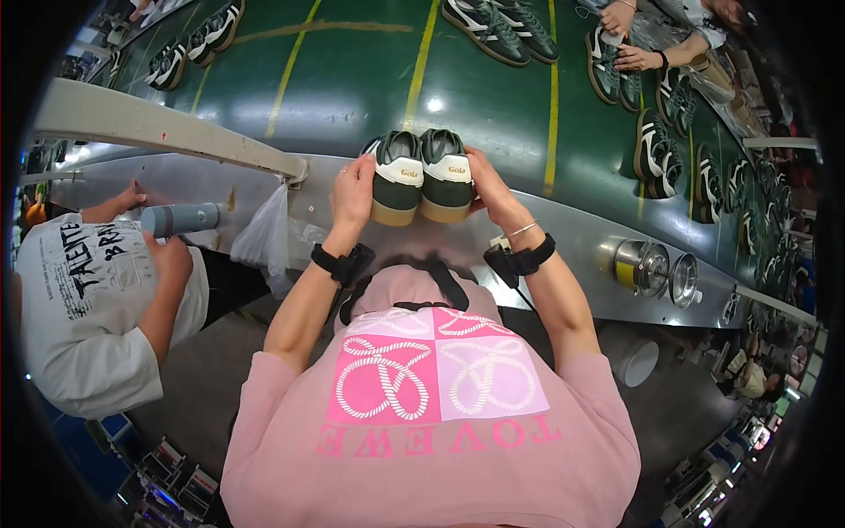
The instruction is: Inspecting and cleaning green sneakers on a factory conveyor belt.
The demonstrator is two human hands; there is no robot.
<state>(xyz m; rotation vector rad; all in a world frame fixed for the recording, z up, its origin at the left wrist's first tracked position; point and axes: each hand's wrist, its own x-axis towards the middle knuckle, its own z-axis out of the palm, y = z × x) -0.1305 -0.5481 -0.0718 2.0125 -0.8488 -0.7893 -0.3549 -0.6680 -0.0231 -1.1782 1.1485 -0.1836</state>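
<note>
Side by side, a pair of dark green sneakers with white heel tabs and gum soles stands at the near edge of the belt, heels toward me. My left hand (353, 190) is closed on the outer side of the left sneaker (396, 189). Around the outer side of the right sneaker (446, 191), my right hand (495, 187) is closed too, its fingertips partly hidden behind the shoe. The toes of both shoes are out of sight. A black strap with a small device circles each of my wrists.
Beyond the metal ledge (563, 238) runs a green belt (343, 88) with yellow lines and several sneaker pairs (502, 31). A white beam (176, 128) crosses at left, near a person holding a blue-grey bottle (180, 218). Metal canisters (647, 268) stand right; another person's hands (629, 53) touch sneakers.
</note>
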